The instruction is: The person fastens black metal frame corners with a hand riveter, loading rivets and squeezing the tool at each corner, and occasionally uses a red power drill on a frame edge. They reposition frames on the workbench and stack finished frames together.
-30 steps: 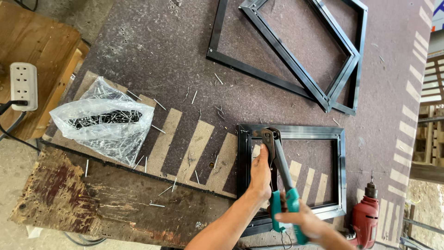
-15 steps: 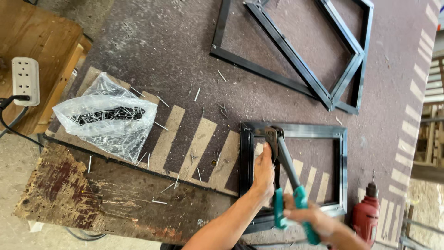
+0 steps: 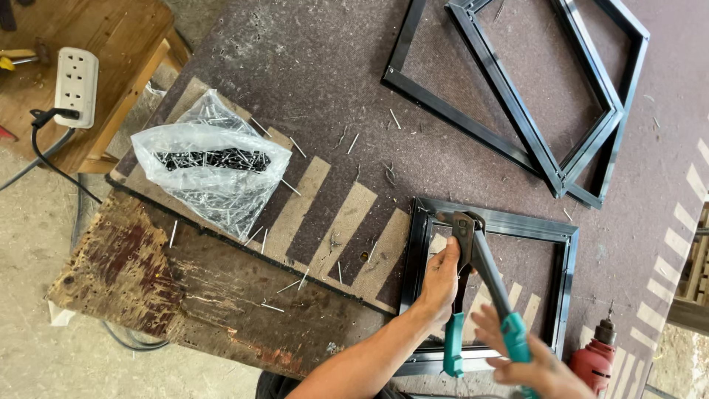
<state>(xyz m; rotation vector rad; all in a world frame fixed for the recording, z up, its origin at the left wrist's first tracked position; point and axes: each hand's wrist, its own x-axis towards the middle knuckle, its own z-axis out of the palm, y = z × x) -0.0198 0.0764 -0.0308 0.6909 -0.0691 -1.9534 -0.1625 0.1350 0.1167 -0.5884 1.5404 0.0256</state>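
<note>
The right hand (image 3: 533,362) wraps its fingers over the outer teal-sleeved handle of a hand riveter (image 3: 473,277), clenched on the grip near the handle's end. The tool has a dark steel head and two long arms spread in a narrow V, each ending in smooth teal plastic. Its nose sits on the top left corner of a black metal frame (image 3: 565,284), a rectangle of thin channel with a dull sheen that lies flat on the board. Just beside the head, the left hand (image 3: 442,284) presses down on the frame's left rail, fingers curled around the tool's neck, forearm running back toward the bottom edge.

Compared with half a second earlier, the handles stand wider apart and the right hand has slid lower and further out.

Beyond the riveter's head, two more black frames (image 3: 546,111) lie stacked askew. Off past the left hand sits a crinkled clear plastic bag (image 3: 214,166) full of rivets, with loose pins scattered on the worn, scuffed brown board (image 3: 310,66). Right of the right hand rests a red drill (image 3: 594,362). Far beyond the bag, a white power strip (image 3: 75,85) lies on a wooden bench.
</note>
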